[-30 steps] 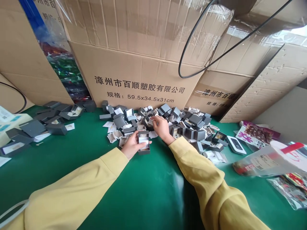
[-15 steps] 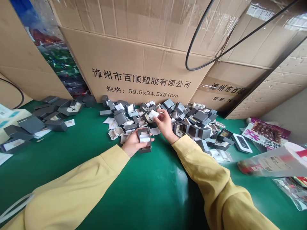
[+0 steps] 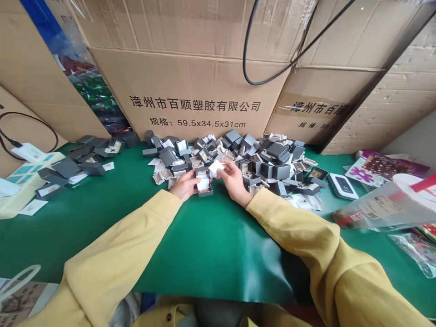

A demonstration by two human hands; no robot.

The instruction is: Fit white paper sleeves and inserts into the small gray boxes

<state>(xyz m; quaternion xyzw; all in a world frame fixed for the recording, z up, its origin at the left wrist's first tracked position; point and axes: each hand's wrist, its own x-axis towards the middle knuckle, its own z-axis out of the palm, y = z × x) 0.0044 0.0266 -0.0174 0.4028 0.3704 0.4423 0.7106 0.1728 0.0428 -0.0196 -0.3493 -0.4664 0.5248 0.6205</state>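
My left hand [image 3: 185, 185] is closed around a small dark grey box [image 3: 205, 194], which stands open with a white lining or insert [image 3: 203, 183] showing inside. Close beside it, my right hand [image 3: 235, 181] pinches a small white card [image 3: 215, 168] just above and to the right of the box. Behind both hands spreads a heap of similar dark grey boxes [image 3: 277, 150], many of them open, mixed with crumpled white paper pieces [image 3: 161, 175].
Another group of grey boxes [image 3: 70, 168] lies at the left of the green table [image 3: 204, 245]. Large cartons [image 3: 190, 81] stand behind. To the right are a white device [image 3: 342, 186], a snack packet [image 3: 378, 169] and a plastic cup [image 3: 381, 204]. A black cable [image 3: 250, 81] hangs in front of the cartons.
The box in my left hand has tilted, and more white shows inside it. My right hand has brought the white card closer to the box. The camera view has shifted.
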